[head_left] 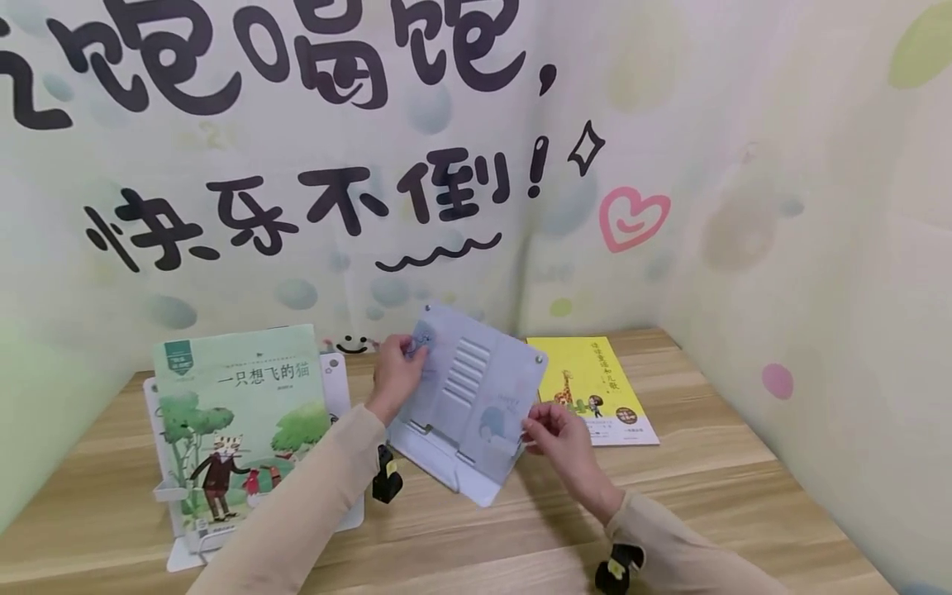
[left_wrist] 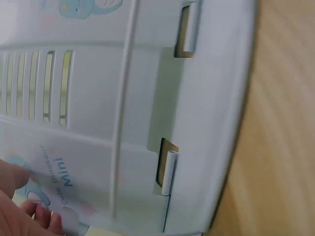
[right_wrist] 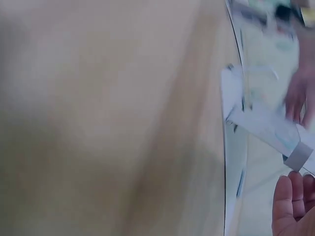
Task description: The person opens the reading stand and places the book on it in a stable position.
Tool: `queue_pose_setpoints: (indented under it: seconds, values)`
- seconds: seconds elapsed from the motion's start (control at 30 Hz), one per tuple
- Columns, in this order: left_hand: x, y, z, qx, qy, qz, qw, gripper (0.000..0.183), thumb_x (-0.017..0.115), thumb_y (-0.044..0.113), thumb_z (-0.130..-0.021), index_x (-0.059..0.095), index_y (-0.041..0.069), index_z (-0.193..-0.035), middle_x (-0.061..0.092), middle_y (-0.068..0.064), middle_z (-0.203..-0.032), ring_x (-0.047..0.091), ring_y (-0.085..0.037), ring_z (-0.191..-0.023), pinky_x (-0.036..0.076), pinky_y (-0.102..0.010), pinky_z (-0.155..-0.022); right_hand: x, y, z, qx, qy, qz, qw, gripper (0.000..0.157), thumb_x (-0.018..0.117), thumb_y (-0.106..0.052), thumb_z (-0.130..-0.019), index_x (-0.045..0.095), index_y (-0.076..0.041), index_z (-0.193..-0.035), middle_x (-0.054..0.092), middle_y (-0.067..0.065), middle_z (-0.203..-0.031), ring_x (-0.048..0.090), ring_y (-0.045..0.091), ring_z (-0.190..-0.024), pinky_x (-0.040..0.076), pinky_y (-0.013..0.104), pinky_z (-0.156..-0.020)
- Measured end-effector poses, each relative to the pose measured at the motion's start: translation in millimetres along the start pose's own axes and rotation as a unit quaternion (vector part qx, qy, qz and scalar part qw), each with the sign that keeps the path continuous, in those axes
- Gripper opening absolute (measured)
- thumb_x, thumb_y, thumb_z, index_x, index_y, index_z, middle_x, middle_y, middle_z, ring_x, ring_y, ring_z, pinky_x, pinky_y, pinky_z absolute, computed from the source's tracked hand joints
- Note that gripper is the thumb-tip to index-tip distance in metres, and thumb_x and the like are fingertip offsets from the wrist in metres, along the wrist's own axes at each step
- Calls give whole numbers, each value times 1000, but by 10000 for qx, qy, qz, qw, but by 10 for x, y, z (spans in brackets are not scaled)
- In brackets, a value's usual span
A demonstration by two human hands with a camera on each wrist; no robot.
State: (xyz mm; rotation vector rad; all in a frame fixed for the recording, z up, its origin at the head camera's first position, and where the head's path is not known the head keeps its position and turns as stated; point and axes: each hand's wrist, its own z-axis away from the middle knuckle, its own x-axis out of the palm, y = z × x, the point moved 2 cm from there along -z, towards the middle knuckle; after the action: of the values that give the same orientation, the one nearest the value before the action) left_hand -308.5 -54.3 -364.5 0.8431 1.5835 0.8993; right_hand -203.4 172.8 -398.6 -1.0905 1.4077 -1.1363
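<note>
A pale blue-white book stand (head_left: pixel 483 397) with slots and dinosaur prints is tilted over the table, its base plate and wire bar at the lower end. My left hand (head_left: pixel 397 372) grips its left edge, thumb on the printed face; the left wrist view shows the slotted panel (left_wrist: pixel 93 93) and hinges up close. At the opposite edge, my right hand (head_left: pixel 565 442) pinches the stand's lower right side. In the right wrist view, fingers (right_wrist: pixel 283 201) curl by a small grey-white tab (right_wrist: pixel 299 156) there; the right thumb is hidden.
A green picture book (head_left: pixel 260 413) rests on another white stand (head_left: pixel 342 384) at the left. Behind my right hand, a yellow book (head_left: pixel 595 372) lies on the wooden table (head_left: pixel 706 496). A printed cloth backdrop (head_left: pixel 744 165) hangs behind the table.
</note>
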Motion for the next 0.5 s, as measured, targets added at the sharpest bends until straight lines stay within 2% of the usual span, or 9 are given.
queue_pose_setpoints:
  seconds: [0.1, 0.23, 0.37, 0.5]
  values:
    - [-37, -51, 60, -424, 313, 326, 9981, 41, 58, 17, -91, 46, -2, -125, 50, -19, -125, 46, -31, -118, 37, -44, -102, -66, 7, -215, 49, 190, 99, 9998, 10, 57, 0, -91, 58, 6, -99, 62, 16, -90, 63, 18, -78, 57, 38, -71]
    - [-63, -91, 146, -821, 571, 703, 9925, 44, 56, 17, -92, 41, -2, -128, 43, -18, -131, 41, -31, -124, 32, -43, -107, -91, 19, -491, 62, 265, 397, 9988, 12, 56, -4, -92, 61, 3, -101, 62, 17, -93, 62, 18, -80, 57, 34, -69]
    - [-79, -120, 212, -953, 786, 887, 9884, 43, 54, 14, -92, 38, -3, -129, 40, -20, -130, 39, -32, -124, 31, -42, -108, -68, 25, -695, 111, 345, 687, 9970, 14, 58, -7, -92, 63, 1, -102, 63, 15, -95, 60, 17, -80, 56, 31, -68]
    - [-92, -136, 270, -1046, 953, 1004, 9848, 42, 53, 12, -93, 37, -4, -129, 40, -20, -129, 39, -32, -122, 32, -42, -107, -20, 11, -805, 209, 350, 814, 9958, 16, 58, -9, -92, 65, -2, -104, 64, 14, -98, 59, 19, -83, 56, 33, -72]
